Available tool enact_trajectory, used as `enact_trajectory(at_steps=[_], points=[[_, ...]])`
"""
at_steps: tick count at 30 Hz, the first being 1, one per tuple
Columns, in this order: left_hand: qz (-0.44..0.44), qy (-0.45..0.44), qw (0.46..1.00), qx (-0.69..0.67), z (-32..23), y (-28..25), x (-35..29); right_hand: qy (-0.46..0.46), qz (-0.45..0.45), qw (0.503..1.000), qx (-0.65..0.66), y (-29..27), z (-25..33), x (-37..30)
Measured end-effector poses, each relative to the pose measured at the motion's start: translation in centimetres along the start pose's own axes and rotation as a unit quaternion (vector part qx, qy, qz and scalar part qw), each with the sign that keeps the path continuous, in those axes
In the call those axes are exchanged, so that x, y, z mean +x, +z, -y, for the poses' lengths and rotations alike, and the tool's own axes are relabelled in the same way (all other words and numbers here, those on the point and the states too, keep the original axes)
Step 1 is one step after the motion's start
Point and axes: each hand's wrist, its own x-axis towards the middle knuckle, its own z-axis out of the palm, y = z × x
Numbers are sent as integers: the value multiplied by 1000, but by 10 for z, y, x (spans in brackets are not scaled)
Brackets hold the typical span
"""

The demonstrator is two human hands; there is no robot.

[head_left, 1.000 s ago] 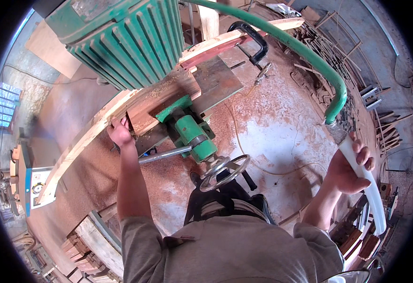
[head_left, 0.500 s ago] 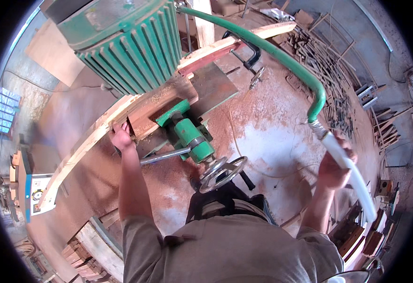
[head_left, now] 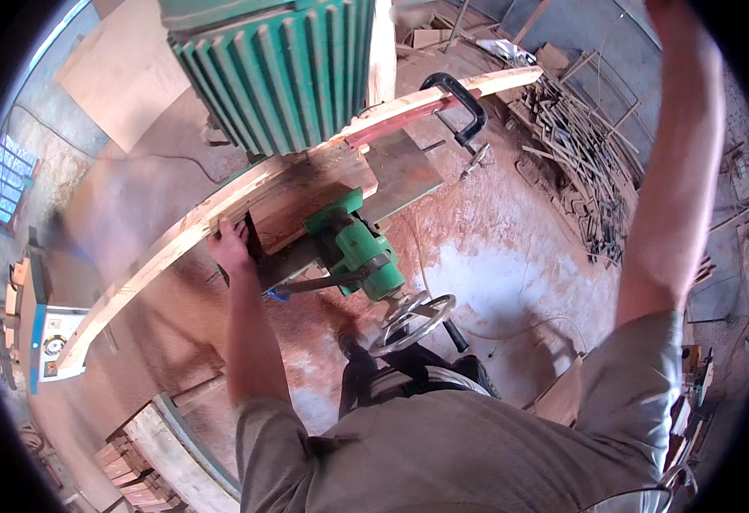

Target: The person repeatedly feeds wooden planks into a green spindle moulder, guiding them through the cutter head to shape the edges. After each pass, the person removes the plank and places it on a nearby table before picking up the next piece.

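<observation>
My left hand (head_left: pixel 232 245) is at the inner side of a long, curved, pale wooden beam (head_left: pixel 169 244), fingers bent against it near the end of a reddish wooden block (head_left: pixel 306 205). The beam lies across a machine table (head_left: pixel 408 171), under a large green ribbed motor housing (head_left: pixel 284 81). A green clamping vise (head_left: pixel 366 252) with a shiny handwheel (head_left: pixel 413 323) stands on the near side of the block. My right forearm (head_left: pixel 682 162) reaches up along the right side, and its hand is cut off by the top edge.
A black C-clamp (head_left: pixel 468 107) grips the beam's far right part. Wood offcuts (head_left: pixel 575 158) are heaped at right. A control box (head_left: pixel 58 329) stands by the beam's left end. Stacked wood (head_left: pixel 139 474) lies at lower left. Sawdust covers much of the floor.
My right arm has swung upward from the white-sleeved end of a green lever, which is now out of sight. My left hand stays at the beam, and the view has shifted slightly.
</observation>
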Motion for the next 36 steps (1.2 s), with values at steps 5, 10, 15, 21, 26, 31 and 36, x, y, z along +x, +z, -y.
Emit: enact_trajectory(at_steps=[5,10,15,21,26,31,36], points=[[-12,-17,1000,-8,3,1,0,232,281,930,52,180,18,-181],[0,-3,1000,7,-3,1,-3,299,409,838,203,287,50,-266],[-31,-51,998,18,-11,4,-9,558,148,737,353,185,-37,-290],[-4,-134,989,-69,-18,4,-9,482,152,854,-120,114,-85,-350],[-35,-152,980,-126,-32,-16,7,512,70,851,-92,79,-63,-365],[-100,-102,985,-96,-80,-92,36,566,-22,824,-9,55,-34,-373],[-67,63,984,-150,-158,-174,40,579,-36,814,27,70,-15,-359]])
